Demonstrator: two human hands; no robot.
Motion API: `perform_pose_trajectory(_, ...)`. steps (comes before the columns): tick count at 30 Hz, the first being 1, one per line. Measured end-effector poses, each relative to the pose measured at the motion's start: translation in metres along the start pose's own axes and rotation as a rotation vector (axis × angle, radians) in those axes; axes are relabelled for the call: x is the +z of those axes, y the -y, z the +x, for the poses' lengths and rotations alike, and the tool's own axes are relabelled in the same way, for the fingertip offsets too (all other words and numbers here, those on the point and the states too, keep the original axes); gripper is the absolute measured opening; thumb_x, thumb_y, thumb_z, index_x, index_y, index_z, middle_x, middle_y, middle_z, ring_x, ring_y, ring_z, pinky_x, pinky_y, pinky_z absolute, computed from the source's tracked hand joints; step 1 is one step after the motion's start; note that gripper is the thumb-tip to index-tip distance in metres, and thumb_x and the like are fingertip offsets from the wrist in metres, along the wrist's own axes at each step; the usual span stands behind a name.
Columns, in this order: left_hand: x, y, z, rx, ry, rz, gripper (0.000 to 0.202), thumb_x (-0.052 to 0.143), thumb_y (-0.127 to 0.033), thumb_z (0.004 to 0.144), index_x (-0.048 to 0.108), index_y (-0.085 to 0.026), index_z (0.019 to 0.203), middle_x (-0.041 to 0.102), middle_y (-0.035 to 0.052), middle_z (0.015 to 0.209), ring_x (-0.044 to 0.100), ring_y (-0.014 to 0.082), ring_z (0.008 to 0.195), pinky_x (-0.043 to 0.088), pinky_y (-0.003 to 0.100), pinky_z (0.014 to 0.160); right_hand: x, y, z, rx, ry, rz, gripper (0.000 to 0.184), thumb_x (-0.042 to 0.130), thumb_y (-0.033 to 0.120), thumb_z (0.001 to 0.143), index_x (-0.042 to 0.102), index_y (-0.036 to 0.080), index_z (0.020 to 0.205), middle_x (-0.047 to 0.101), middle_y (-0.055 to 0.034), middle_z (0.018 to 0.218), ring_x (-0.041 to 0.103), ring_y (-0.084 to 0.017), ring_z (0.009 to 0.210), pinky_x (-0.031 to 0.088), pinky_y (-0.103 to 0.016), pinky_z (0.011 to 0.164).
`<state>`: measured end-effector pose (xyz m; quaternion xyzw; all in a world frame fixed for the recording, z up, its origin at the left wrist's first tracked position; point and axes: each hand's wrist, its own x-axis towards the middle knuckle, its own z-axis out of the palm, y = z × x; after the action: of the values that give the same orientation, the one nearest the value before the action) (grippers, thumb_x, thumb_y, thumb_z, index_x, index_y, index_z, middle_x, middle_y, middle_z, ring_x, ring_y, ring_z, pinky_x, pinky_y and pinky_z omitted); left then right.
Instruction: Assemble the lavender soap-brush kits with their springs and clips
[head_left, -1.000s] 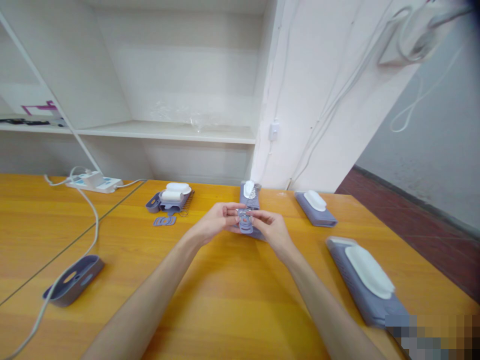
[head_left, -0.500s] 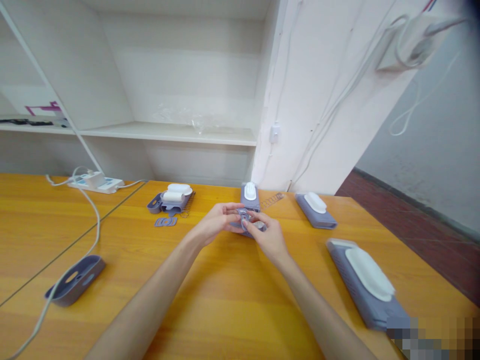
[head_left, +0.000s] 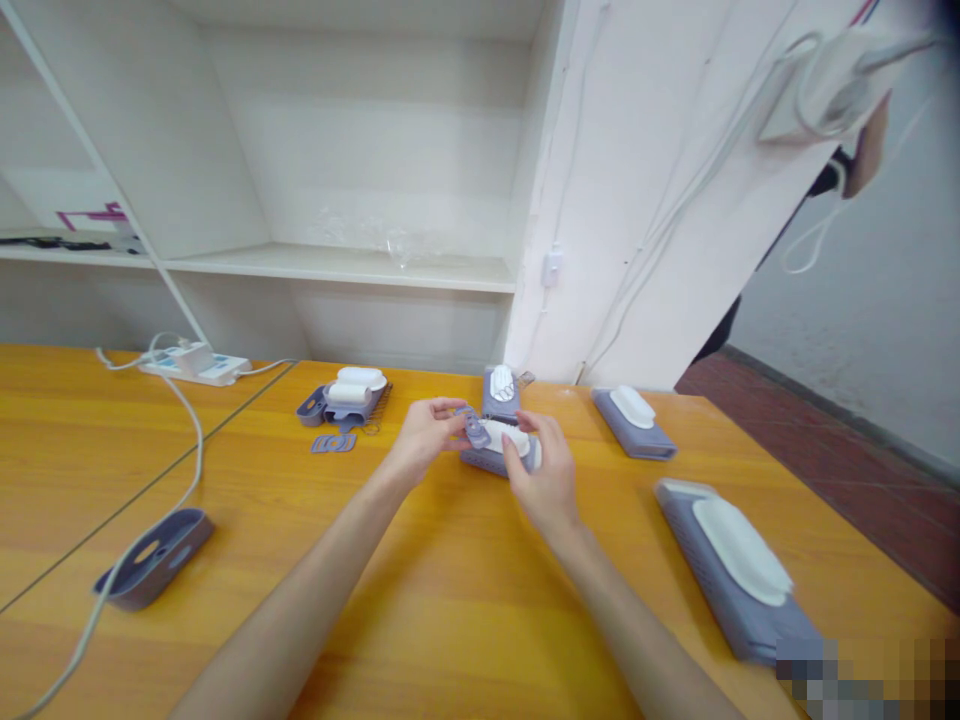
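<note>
My left hand pinches a small purple-grey plastic piece between thumb and fingers, just left of a purple device with a white top lying on the wooden table. My right hand curls over the right end of that device, fingers wrapped on it. Right behind stands another purple device with a white cap.
A pile of purple and white parts and a flat purple ring piece lie to the left. Two more purple devices sit on the right, a purple shell and white cable on the left. A power strip lies at the back.
My right hand let go of the small piece and dropped onto the device on the table. My left hand kept the small piece and shifted slightly left.
</note>
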<state>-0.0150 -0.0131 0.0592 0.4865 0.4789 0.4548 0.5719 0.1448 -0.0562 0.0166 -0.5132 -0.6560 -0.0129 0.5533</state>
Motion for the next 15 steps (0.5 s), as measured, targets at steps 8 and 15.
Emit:
perform_pose_trajectory(8,-0.007,-0.002,-0.001,0.029,0.114,0.282,0.028,0.067,-0.012,0.062,0.066,-0.009,0.09,0.064,0.0023,0.063,0.061,0.0134,0.053,0.052,0.025,0.052,-0.003,0.006,-0.008,-0.403,0.001,-0.611,0.032,0.05,0.011,0.086,0.057,0.024,0.114,0.052,-0.0108,0.129,0.036,-0.027,0.129,0.009,-0.059,0.106)
perform_pose_trajectory(15,-0.015,-0.019,-0.015,0.09,0.241,0.412,0.046,0.061,-0.044,0.074,0.058,-0.015,0.11,0.066,0.0066,0.082,0.062,0.0153,0.065,0.054,0.028,0.054,-0.006,-0.005,-0.001,-0.15,0.173,-0.423,0.024,0.046,0.017,0.088,0.064,0.015,0.105,0.068,-0.0095,0.093,0.059,-0.022,0.09,0.04,-0.039,0.088)
